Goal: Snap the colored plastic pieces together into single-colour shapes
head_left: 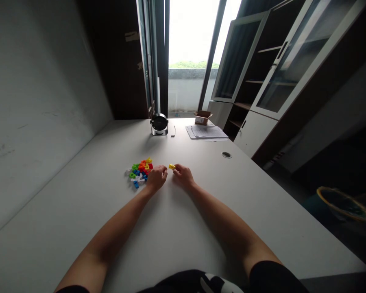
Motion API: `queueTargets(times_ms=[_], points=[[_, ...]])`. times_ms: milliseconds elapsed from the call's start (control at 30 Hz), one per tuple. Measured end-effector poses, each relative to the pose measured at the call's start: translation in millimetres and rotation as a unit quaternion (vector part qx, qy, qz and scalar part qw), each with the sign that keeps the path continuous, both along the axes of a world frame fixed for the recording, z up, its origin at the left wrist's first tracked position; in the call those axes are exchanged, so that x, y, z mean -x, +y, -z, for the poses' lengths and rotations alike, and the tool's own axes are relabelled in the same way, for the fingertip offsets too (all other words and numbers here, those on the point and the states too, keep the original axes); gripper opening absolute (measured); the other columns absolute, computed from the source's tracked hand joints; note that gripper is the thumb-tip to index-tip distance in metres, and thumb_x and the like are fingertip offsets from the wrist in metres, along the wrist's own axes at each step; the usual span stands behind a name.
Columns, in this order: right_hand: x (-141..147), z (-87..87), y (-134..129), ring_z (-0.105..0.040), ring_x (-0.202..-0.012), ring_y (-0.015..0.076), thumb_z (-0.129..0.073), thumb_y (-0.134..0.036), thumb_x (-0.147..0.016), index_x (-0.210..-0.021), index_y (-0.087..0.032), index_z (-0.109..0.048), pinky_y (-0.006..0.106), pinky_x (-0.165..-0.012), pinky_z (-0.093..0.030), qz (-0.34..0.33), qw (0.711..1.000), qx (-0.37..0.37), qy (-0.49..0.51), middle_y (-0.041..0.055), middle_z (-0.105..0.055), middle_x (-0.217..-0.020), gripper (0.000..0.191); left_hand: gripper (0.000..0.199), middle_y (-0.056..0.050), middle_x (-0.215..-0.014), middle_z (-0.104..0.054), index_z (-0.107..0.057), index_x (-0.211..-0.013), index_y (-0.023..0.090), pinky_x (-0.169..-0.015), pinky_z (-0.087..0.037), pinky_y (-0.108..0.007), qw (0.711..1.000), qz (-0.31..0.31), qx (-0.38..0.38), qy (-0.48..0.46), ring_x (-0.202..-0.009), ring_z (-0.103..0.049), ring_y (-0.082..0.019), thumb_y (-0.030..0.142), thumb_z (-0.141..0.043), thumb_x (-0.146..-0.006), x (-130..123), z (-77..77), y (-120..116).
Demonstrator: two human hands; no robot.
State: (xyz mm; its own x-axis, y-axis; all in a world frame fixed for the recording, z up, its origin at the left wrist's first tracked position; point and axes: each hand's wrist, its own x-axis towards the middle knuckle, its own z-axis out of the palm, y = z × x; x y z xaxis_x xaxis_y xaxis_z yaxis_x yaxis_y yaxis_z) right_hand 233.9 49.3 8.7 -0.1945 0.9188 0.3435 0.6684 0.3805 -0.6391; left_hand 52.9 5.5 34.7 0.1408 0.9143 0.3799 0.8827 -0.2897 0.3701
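The person's right sleeve [274, 277], lower right of the frame, is black and ends near the elbow. A sliver of black left sleeve [73, 289] shows lower left. Bottom centre, a black garment [178, 282] bears curved white print [221, 284]. Left hand [157, 178] and right hand [184, 175] are bare.

- Right hand [184, 176] pinching a yellow piece [171, 167] at its fingertips;
- left hand [157, 177], fingers curled, just beside a heap of colourful pieces [138, 172];
- white table [171, 236] beneath both;
- farther back, a round black device [159, 122] in a silver-coloured frame;
- open cardboard box [202, 118] just behind some papers [208, 132]
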Motion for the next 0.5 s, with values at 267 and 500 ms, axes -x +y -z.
queueTargets(times_ms=[267,500], points=[[-7.9,1.8,-1.7,-0.063,-0.066,0.0148,-0.050,-0.024,-0.083,-0.103,-0.022,-0.070,0.025,-0.066,-0.049,-0.039,0.994,0.047,0.088,-0.0016,-0.072,-0.076,0.029,0.027,-0.011,-0.111,-0.069,-0.071,-0.113,0.021,-0.096,-0.046,-0.039,0.998,-0.016,0.017,0.062,-0.107,-0.061,-0.027,0.029,-0.054,-0.093,9.6,5.7,-9.7],[-14.1,1.3,-21.4,-0.063,-0.069,0.0149,-0.054,-0.021,-0.083,-0.113,-0.023,-0.071,0.026,-0.072,-0.050,-0.089,0.996,-0.015,0.015,0.0005,-0.073,-0.083,0.034,0.035,-0.008,-0.097,-0.072,-0.071,-0.100,0.020,-0.085,-0.049,-0.033,0.996,0.029,0.014,-0.085,-0.091,-0.067,-0.022,0.034,-0.039,-0.101,13.1,1.1,-9.6]])
